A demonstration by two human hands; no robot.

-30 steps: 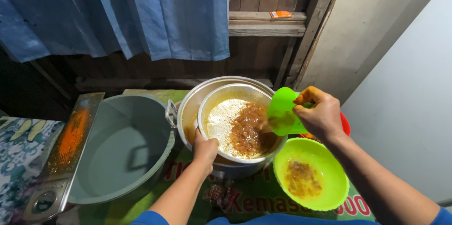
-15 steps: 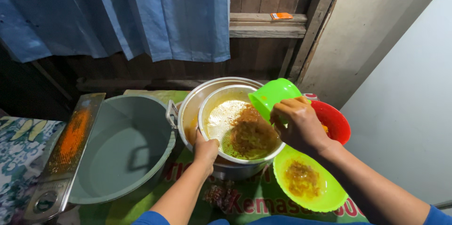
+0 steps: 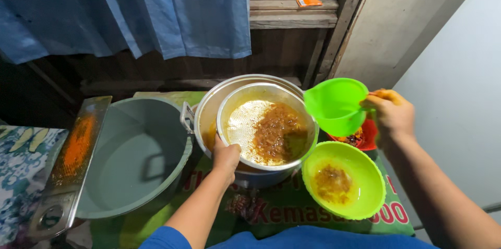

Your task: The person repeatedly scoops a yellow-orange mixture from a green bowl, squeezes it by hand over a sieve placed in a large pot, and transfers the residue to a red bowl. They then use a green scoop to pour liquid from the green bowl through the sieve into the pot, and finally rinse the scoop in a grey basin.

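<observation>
My left hand (image 3: 225, 156) grips the near rim of a metal strainer bowl (image 3: 305, 139) that sits inside a larger metal pot (image 3: 204, 111). Brown pulp (image 3: 274, 131) lies in the strainer over its pale perforated bottom. My right hand (image 3: 392, 114) holds a small green plastic scoop (image 3: 334, 104) by its handle, tipped toward the strainer at its right edge. Below the scoop stands a lime-green bowl (image 3: 368, 176) with a little brown residue in it.
A grey-green plastic bucket (image 3: 133, 160) stands left of the pot. A metal grater (image 3: 73, 158) stained orange lies further left. A red bowl (image 3: 368, 137) peeks out behind the green bowl. Blue curtain and a wooden wall are behind; a white wall is on the right.
My right hand has drawn the green scoop back to the right, away from over the strainer. The left hand stays on the strainer rim.
</observation>
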